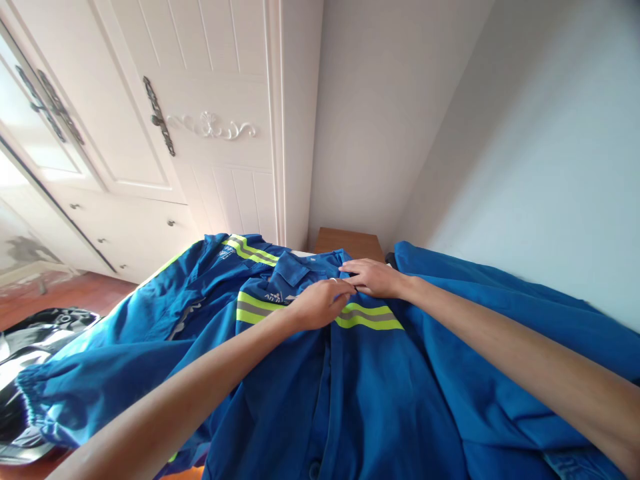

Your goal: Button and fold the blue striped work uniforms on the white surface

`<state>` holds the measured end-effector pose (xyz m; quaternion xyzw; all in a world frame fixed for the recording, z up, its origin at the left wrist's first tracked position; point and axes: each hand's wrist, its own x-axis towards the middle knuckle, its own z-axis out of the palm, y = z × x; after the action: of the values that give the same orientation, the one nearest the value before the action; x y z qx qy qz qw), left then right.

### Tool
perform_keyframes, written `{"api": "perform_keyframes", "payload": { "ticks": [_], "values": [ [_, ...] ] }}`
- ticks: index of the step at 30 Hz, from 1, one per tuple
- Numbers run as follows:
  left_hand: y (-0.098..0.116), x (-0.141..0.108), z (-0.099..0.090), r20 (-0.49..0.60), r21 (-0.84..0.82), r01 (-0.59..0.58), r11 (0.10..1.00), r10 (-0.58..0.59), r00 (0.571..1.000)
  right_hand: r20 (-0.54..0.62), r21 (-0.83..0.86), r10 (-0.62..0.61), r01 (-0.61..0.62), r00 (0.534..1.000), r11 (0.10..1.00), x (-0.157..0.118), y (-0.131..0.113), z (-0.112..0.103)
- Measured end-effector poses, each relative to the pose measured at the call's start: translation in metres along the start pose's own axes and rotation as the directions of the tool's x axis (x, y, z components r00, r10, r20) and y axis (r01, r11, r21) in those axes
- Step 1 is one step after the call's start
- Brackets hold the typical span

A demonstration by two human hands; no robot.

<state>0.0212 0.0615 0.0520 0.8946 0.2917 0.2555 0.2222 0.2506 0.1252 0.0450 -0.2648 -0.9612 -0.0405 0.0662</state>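
Note:
A blue work jacket [390, 380] with yellow-and-grey reflective bands lies spread out in front of me, its collar [295, 267] pointing away. At the top of the front opening, just below the collar, my left hand [323, 305] has its fingers curled in a pinch on the cloth. My right hand [376, 277] meets it from the right, fingers reaching over the collar edge and gripping the fabric beside the left fingertips. What lies exactly between the fingertips is hidden. Below, the front placket runs down towards me, with a dark button [315, 469] near the bottom.
Another blue garment with reflective bands [200, 280] lies to the left, its elasticated cuff hanging near a black-and-white bag-like item [30, 373]. More blue cloth [480, 287] spreads to the right. Behind stand a white wardrobe [215, 87], a brown wooden piece [345, 239] and a pale wall [550, 167].

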Motion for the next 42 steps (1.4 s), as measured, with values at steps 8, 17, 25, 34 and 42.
{"api": "perform_keyframes", "payload": {
  "ticks": [8, 17, 25, 34, 42],
  "values": [
    [-0.078, 0.016, -0.031, 0.007, 0.325, 0.208, 0.923, -0.222, 0.975, 0.01, 0.023, 0.014, -0.014, 1.0, 1.0, 0.001, 0.002, 0.006],
    [-0.08, 0.014, -0.033, 0.019, 0.247, 0.078, 0.966, -0.086, 0.996, 0.078, 0.103, 0.122, -0.13, 0.99, 0.986, -0.004, 0.004, 0.011],
    [-0.055, -0.036, -0.036, 0.167, 0.381, 0.02, 0.924, -0.09, 0.982, 0.109, 0.17, 0.199, -0.215, 0.974, 0.962, -0.005, 0.0, 0.011],
    [-0.046, -0.046, -0.019, 0.246, 0.427, 0.149, 0.892, -0.273, 0.93, 0.122, 0.215, 0.09, -0.115, 0.988, 0.97, -0.01, -0.053, 0.01],
    [-0.06, -0.031, -0.054, -0.19, 0.181, 0.294, 0.938, -0.26, 0.947, -0.016, 0.438, 0.344, -0.302, 0.939, 0.847, -0.015, -0.034, -0.005]
  ]
}}
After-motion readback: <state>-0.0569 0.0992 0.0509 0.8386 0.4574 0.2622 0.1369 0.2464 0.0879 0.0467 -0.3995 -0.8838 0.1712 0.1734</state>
